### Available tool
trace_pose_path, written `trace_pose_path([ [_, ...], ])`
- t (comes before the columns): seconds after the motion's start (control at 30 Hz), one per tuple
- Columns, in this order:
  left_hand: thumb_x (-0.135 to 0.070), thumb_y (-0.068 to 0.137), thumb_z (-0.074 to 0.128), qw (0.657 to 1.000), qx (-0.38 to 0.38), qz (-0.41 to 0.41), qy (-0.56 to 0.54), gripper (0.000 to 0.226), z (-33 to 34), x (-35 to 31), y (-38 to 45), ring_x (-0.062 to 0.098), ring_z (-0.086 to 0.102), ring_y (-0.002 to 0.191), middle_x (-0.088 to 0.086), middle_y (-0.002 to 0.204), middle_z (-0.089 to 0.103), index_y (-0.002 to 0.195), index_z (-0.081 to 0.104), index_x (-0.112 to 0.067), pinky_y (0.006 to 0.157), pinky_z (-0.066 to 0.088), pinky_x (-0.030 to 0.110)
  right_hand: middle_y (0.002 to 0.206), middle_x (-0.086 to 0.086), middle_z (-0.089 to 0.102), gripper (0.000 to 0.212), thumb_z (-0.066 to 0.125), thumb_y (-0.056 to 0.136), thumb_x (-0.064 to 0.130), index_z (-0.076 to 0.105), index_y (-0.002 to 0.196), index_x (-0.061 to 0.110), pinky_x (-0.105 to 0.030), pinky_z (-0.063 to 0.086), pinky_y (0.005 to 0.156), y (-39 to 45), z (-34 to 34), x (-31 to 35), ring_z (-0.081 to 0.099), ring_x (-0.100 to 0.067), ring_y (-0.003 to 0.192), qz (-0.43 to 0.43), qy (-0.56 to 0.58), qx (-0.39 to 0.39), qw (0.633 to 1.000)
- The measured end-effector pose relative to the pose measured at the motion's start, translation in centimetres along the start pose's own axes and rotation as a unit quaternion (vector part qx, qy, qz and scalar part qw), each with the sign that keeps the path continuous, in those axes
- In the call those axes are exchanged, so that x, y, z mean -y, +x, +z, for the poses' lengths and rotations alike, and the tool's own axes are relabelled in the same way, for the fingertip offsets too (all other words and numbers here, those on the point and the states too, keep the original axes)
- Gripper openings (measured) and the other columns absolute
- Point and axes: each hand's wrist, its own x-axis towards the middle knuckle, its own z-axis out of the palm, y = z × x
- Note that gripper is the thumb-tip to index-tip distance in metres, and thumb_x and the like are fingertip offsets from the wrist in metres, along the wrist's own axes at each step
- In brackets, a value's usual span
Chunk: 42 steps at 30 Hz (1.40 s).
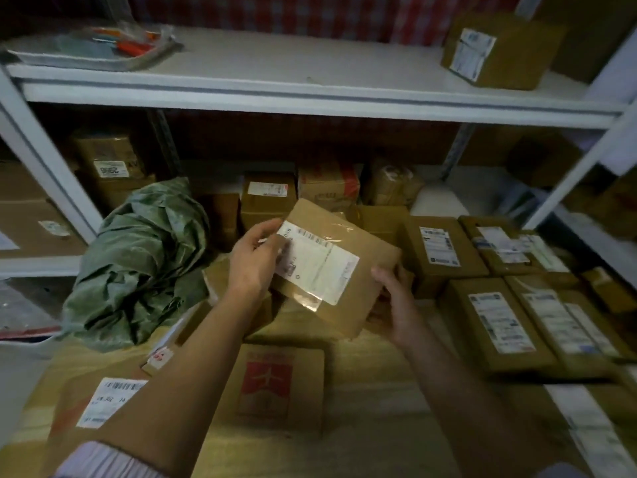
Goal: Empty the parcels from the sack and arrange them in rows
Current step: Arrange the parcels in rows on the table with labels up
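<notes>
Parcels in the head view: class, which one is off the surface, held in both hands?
The flat brown parcel with the white label, gripped by the left hand and right hand. The other parcels lie on the surface or shelves.

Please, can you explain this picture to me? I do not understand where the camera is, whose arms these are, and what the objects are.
The camera sits on a person's head, looking forward and down, so the arms are that person's own. The left hand and the right hand hold one flat brown cardboard parcel with a white label. Left of it lies a crumpled green sack. To the right, brown labelled boxes lie side by side. A white metal shelf runs above.
</notes>
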Motion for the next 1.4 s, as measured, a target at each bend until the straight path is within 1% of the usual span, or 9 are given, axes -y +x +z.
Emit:
trace_pose_path([
  [0.07, -0.023, 0.093, 0.055, 0.999, 0.039, -0.006, -0.012, 0.021, 1.3, 0.2, -1.0, 0.008, 0.064, 0.083, -0.008, 0.099, 0.062, 0.111, 0.063, -0.026, 0.057, 0.054, 0.018, 0.131, -0.008, 0.056, 0.098, 0.076, 0.054, 0.054, 0.035, 0.14, 0.033, -0.051, 0.052, 0.082, -1.4, -2.3, -0.6, 0.056, -0.035, 0.113, 0.005, 0.04, -0.031, 0.999],
  [0.2, -0.025, 0.086, 0.062, 0.996, 0.067, -0.048, -0.036, 0.006, 4.2, 1.3, -2.4, 0.02, 0.062, 0.096, 0.002, 0.101, 0.064, 0.091, 0.063, -0.022, 0.092, 0.051, 0.045, 0.113, -0.01, 0.066, 0.052, 0.056, 0.084, 0.048, 0.052, 0.127, 0.02, -0.036, 0.053, 0.064, -4.6, -5.9, -1.1, 0.065, -0.028, 0.095, 0.011, 0.118, -0.097, 0.988],
  [0.33, -0.025, 0.093, 0.054, 0.987, 0.138, -0.084, 0.008, 0.008, 7.7, 3.1, -3.7, 0.015, 0.056, 0.09, -0.002, 0.095, 0.062, 0.091, 0.061, -0.021, 0.085, 0.044, 0.037, 0.116, -0.014, 0.062, 0.06, 0.057, 0.078, 0.057, 0.054, 0.124, 0.017, -0.052, 0.047, 0.094, -6.5, -9.4, -2.5, 0.058, -0.033, 0.107, 0.06, 0.155, -0.203, 0.965],
  [0.47, -0.038, 0.09, 0.057, 0.969, 0.205, -0.127, 0.058, 0.029, 10.8, 5.2, -5.2, 0.021, 0.057, 0.103, 0.004, 0.11, 0.063, 0.112, 0.061, -0.019, 0.078, 0.045, 0.035, 0.101, -0.014, 0.061, 0.06, 0.058, 0.077, 0.056, 0.057, 0.119, 0.014, -0.035, 0.047, 0.069, -8.6, -11.8, -4.5, 0.058, -0.03, 0.089, 0.117, 0.152, -0.276, 0.942],
  [0.6, -0.039, 0.087, 0.062, 0.961, 0.229, -0.135, 0.079, 0.025, 13.2, 6.6, -6.9, 0.015, 0.054, 0.096, -0.001, 0.107, 0.061, 0.107, 0.065, -0.024, 0.094, 0.047, 0.039, 0.093, -0.015, 0.061, 0.064, 0.057, 0.073, 0.061, 0.061, 0.109, 0.008, -0.034, 0.044, 0.072, -9.8, -12.9, -6.3, 0.057, -0.03, 0.087, 0.157, 0.175, -0.309, 0.922],
  [0.87, -0.028, 0.088, 0.062, 0.918, 0.335, -0.116, 0.177, 0.021, 15.2, 9.4, -9.3, 0.01, 0.056, 0.068, -0.001, 0.082, 0.062, 0.102, 0.067, -0.014, 0.055, 0.045, 0.023, 0.103, -0.016, 0.059, 0.055, 0.056, 0.075, 0.059, 0.059, 0.103, 0.012, -0.056, 0.038, 0.103, -13.2, -15.2, -9.2, 0.051, -0.041, 0.113, 0.183, 0.21, -0.37, 0.886],
  [1.17, -0.008, 0.087, 0.062, 0.909, 0.355, -0.124, 0.183, 0.014, 16.3, 12.5, -11.5, 0.018, 0.057, 0.062, 0.011, 0.091, 0.062, 0.099, 0.056, -0.007, 0.055, 0.047, 0.027, 0.088, -0.011, 0.051, 0.024, 0.051, 0.086, 0.038, 0.046, 0.079, 0.015, -0.053, 0.036, 0.097, -14.9, -14.8, -10.0, 0.045, -0.036, 0.101, 0.199, 0.232, -0.408, 0.86],
  [1.3, -0.016, 0.088, 0.06, 0.899, 0.377, -0.116, 0.191, 0.021, 16.3, 12.6, -11.7, 0.025, 0.064, 0.082, 0.009, 0.108, 0.065, 0.108, 0.057, -0.013, 0.072, 0.053, 0.037, 0.092, -0.012, 0.057, 0.043, 0.058, 0.079, 0.046, 0.052, 0.098, 0.008, -0.047, 0.042, 0.096, -14.4, -14.4, -10.1, 0.054, -0.031, 0.092, 0.18, 0.217, -0.474, 0.834],
  [1.4, -0.022, 0.09, 0.059, 0.898, 0.369, -0.106, 0.217, 0.043, 16.1, 12.4, -11.4, 0.026, 0.057, 0.115, 0.007, 0.128, 0.057, 0.131, 0.051, -0.013, 0.096, 0.047, 0.038, 0.119, -0.018, 0.053, 0.069, 0.067, 0.075, 0.044, 0.047, 0.126, 0.003, -0.052, 0.046, 0.095, -14.0, -14.2, -9.6, 0.054, -0.037, 0.109, 0.147, 0.065, -0.641, 0.751],
])
